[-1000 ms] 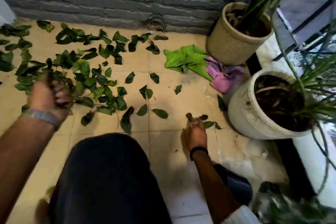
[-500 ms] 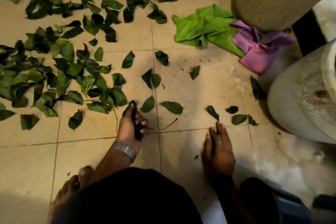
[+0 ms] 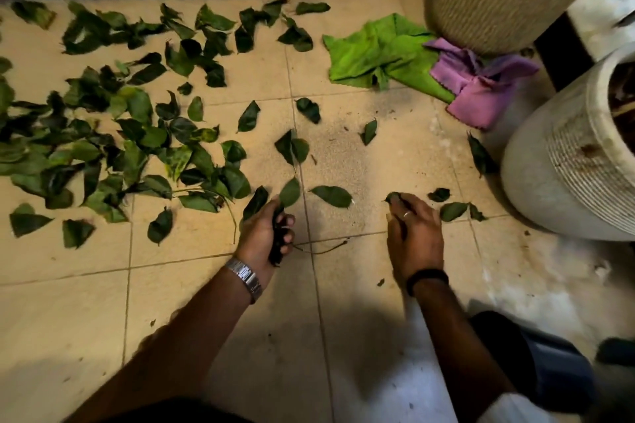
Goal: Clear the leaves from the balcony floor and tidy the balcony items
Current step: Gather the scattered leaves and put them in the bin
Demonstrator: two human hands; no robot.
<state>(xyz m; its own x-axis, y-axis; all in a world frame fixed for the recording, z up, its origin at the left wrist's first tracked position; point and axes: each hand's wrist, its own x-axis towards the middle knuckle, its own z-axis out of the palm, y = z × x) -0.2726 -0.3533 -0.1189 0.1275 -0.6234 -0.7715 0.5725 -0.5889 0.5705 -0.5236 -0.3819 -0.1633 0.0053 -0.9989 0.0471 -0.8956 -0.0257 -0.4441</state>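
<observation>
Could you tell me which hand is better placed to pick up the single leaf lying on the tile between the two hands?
Right. The right hand only pinches one small leaf, while the left hand already grips leaves; the single leaf lies about midway.

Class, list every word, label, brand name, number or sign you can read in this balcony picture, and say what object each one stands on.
None: no readable text shows anywhere.
The silver metal wristwatch shows only its band, not its dial.
The green cloth, purple cloth, woven beige pot and ribbed white pot bear no print.
</observation>
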